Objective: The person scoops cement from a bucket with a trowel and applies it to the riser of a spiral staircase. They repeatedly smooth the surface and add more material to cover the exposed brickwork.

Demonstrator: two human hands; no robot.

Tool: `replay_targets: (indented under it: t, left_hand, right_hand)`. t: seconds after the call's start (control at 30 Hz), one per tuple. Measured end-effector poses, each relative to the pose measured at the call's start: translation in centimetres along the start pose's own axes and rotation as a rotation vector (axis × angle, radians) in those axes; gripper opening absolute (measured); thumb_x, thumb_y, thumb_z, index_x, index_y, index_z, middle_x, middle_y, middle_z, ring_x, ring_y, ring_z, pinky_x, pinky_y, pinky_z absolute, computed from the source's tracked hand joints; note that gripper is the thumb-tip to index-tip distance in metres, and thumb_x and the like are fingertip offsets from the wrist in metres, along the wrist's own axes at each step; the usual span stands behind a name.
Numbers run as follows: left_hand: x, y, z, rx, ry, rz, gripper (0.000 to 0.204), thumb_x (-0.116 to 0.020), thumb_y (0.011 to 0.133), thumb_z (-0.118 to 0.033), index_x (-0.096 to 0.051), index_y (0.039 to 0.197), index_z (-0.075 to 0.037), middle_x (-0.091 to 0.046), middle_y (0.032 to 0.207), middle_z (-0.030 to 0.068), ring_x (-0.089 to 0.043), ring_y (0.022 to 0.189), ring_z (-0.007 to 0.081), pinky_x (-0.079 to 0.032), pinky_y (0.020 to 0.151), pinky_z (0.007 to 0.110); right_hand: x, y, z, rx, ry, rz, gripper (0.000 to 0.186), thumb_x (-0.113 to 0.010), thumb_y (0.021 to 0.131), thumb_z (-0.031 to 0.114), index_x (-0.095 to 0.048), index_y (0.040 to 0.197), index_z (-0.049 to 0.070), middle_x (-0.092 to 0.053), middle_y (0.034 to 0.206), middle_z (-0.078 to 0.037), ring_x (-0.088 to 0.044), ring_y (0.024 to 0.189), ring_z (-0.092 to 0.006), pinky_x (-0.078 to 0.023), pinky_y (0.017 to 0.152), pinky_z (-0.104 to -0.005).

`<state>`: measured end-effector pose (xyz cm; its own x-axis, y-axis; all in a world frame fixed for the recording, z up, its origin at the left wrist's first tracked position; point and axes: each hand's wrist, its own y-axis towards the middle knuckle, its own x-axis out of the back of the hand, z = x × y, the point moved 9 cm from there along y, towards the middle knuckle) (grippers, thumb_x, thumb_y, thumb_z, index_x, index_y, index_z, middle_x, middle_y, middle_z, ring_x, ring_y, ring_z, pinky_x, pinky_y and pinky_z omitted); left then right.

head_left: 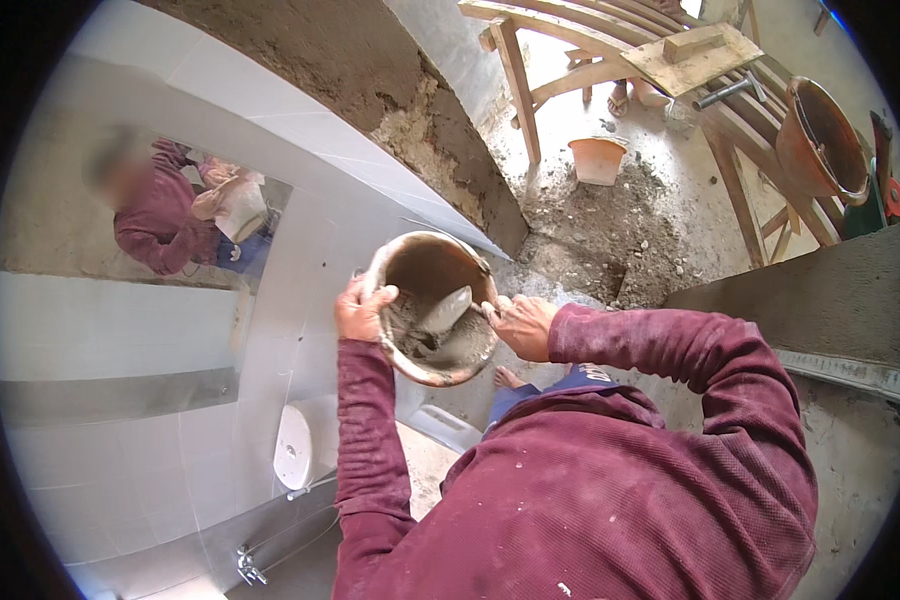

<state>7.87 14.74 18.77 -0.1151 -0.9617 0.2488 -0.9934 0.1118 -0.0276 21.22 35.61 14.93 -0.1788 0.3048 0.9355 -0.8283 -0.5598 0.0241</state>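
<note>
A round mortar-stained bucket point(378, 330) is held up in front of me, tilted so that its inside shows. Wet grey mortar point(465, 343) lies in it. My left hand point(361, 309) grips the bucket's left rim, thumb over the edge. At the opposite rim, my right hand point(522, 325) is closed around a trowel's handle, which the fingers mostly hide. The trowel's blade point(446, 311) dips into the bucket against the mortar.
White tiled wall point(315, 240) with a mirror point(80, 330) stands at left, with a white rounded fixture point(292, 447) and a tap point(251, 567) below. Rubble point(610, 235) and a small orange bucket point(598, 161) lie ahead. A wooden trestle point(517, 90) carries a float point(692, 45) and a large tub point(820, 150).
</note>
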Motion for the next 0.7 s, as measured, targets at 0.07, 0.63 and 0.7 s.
replay_targets:
  t: [0.07, 0.63, 0.7]
  left_hand:
    - [-3.1, -0.5, -2.5, -0.044, 0.159, 0.047, 0.026, -0.077, 0.065, -0.005, -0.07, 0.088, 0.003, -0.065, 0.097, 0.0055, -0.059, 0.085, 0.0137, -0.048, 0.077, 0.028]
    - [-10.6, -3.2, -7.0, -0.222, 0.234, 0.296, 0.015, -0.075, 0.063, -0.007, -0.065, 0.072, 0.002, -0.064, 0.103, 0.012, -0.058, 0.09, 0.0169, -0.045, 0.079, 0.03]
    - [-9.4, -3.0, -6.7, -0.218, 0.197, 0.25, 0.018, -0.076, 0.063, -0.01, -0.068, 0.074, 0.002, -0.065, 0.104, 0.0138, -0.059, 0.094, 0.0197, -0.046, 0.081, 0.032]
  right_hand:
    - [-0.5, 0.0, -1.4, -0.149, 0.081, -0.146, 0.032, -0.055, 0.08, 0.012, -0.056, 0.103, -0.01, -0.06, 0.093, -0.021, -0.066, 0.077, -0.0343, -0.054, 0.062, -0.039]
    - [-7.5, -6.9, -1.7, -0.456, 2.087, 0.602, 0.019, -0.053, 0.094, 0.021, -0.054, 0.098, 0.002, -0.049, 0.067, -0.001, -0.047, 0.046, -0.0075, -0.038, 0.033, -0.022]
    - [-7.2, -7.2, -1.0, -0.418, 2.306, 0.57, 0.019, -0.052, 0.095, 0.02, -0.052, 0.101, 0.001, -0.049, 0.073, -0.003, -0.048, 0.047, -0.0073, -0.039, 0.032, -0.0199]
